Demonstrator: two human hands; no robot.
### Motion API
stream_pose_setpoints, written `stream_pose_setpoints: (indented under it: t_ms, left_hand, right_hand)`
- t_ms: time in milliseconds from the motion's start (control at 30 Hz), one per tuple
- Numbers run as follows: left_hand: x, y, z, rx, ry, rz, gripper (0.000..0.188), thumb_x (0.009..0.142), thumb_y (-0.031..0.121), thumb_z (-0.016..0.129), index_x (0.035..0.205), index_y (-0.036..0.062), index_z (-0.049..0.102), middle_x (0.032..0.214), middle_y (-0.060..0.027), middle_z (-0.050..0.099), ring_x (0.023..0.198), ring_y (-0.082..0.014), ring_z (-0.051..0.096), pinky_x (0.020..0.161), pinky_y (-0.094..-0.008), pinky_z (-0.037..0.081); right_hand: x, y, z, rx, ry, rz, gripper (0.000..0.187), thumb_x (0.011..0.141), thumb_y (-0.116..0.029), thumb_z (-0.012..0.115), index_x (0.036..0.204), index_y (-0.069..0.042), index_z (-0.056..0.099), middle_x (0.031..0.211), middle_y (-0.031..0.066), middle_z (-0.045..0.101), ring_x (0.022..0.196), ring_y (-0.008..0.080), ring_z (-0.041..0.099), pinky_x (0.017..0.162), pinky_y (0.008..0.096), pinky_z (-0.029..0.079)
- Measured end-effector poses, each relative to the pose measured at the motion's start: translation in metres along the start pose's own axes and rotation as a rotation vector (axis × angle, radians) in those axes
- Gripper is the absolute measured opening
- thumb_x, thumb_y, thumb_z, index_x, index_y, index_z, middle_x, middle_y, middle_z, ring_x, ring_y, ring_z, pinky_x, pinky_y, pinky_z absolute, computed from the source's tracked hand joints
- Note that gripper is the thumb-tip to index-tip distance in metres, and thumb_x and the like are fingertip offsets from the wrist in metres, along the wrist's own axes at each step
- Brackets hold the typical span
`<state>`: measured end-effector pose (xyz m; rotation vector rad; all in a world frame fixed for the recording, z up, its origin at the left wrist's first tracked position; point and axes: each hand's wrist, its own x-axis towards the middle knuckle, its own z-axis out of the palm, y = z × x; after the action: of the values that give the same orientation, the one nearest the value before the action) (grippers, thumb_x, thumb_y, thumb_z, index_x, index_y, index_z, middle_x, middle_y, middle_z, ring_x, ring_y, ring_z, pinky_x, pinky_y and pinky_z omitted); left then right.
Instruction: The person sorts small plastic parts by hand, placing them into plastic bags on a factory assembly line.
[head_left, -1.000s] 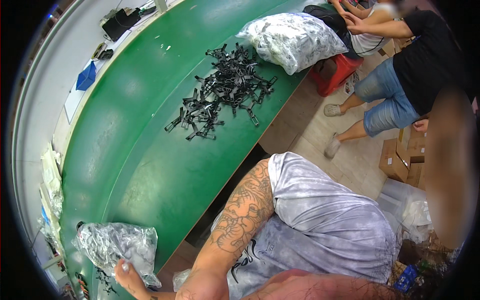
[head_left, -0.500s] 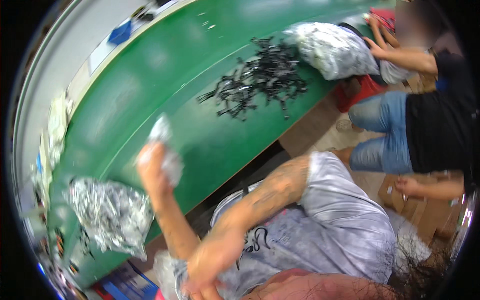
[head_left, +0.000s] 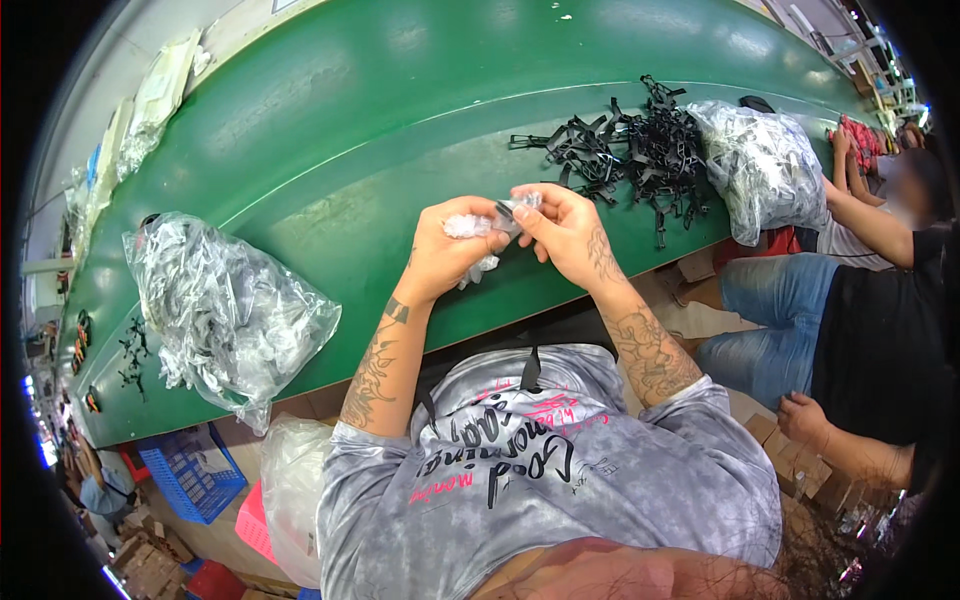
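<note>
Both of my hands are close together above the near side of the green workbench (head_left: 400, 170). In my left hand (head_left: 440, 252) is a bunch of crumpled clear plastic bags (head_left: 466, 226), closed in the fingers, with a bit hanging out below. My right hand (head_left: 572, 236) pinches a piece of clear plastic (head_left: 527, 201) with thumb and fingers. Between the fingertips of both hands shows a small black part (head_left: 504, 211); its exact shape is partly hidden. To the right of my hands lies a loose pile of black plastic clips or strap pieces (head_left: 650, 145).
A large clear bag (head_left: 235, 310) stuffed with small plastic bags lies at left; another full bag (head_left: 765, 165) sits at right. A few black pieces (head_left: 132, 350) lie at far left. Below the edge are a blue basket (head_left: 195, 475) and cartons. A co-worker in jeans (head_left: 775, 300) stands at right.
My left hand, earlier raised with the clear plastic, has come right. My right hand has moved from beside my left forearm to meet it. The view has turned.
</note>
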<state>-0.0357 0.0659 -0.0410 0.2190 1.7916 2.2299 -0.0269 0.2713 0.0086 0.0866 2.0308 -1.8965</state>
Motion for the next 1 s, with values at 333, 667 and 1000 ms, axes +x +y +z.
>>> stream_pose_setpoints:
  t_ms: [333,667,1000]
  left_hand:
    - [0.003,0.008,-0.005,-0.109,-0.105,-0.013,0.027,0.092,0.024,0.078,0.1,-0.0001,0.069,0.082,0.0022,0.063,0.071,-0.0067,0.056,0.063,-0.0244,0.046]
    - [-0.004,0.012,-0.012,-0.321,-0.087,-0.093,0.035,0.093,0.035,0.076,0.092,0.001,0.07,0.081,-0.0021,0.067,0.072,-0.0098,0.06,0.063,-0.0263,0.048]
    - [-0.004,0.023,-0.004,-0.26,-0.256,-0.178,0.031,0.079,0.017,0.085,0.09,0.0043,0.059,0.075,-0.0063,0.066,0.057,-0.014,0.061,0.05,-0.029,0.049]
  right_hand:
    - [0.01,-0.001,0.002,0.144,-0.057,-0.158,0.048,0.091,0.002,0.066,0.138,0.004,0.053,0.102,0.0074,0.069,0.081,0.0108,0.065,0.064,0.0258,0.055]
    - [0.011,-0.011,-0.053,0.031,0.278,-0.323,0.01,0.092,-0.005,0.061,0.097,-0.003,0.069,0.081,-0.0014,0.063,0.061,0.0032,0.049,0.053,0.0207,0.037]
    - [0.018,-0.014,-0.021,-0.105,-0.082,-0.072,0.026,0.099,-0.026,0.07,0.091,-0.001,0.066,0.076,-0.0015,0.063,0.068,0.0064,0.055,0.062,0.0253,0.048]
